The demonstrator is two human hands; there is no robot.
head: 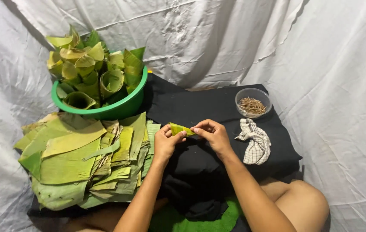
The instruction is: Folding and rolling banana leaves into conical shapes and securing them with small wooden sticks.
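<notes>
Both my hands hold a small folded piece of green banana leaf [178, 128] over a black cloth [204, 107]. My left hand [166, 141] pinches its left end between thumb and fingers. My right hand [212, 132] grips its right end with the fingertips. A pile of flat cut banana leaf pieces [84, 159] lies just left of my left hand. Behind that pile a green plastic basin [105, 111] holds several rolled leaf cones [92, 68].
A clear plastic bowl [253, 103] with thin wooden sticks stands at the back right of the black cloth. A crumpled checked rag [254, 144] lies in front of it. White sheeting [320, 64] covers the floor and wall. My bare knee [303, 202] is at lower right.
</notes>
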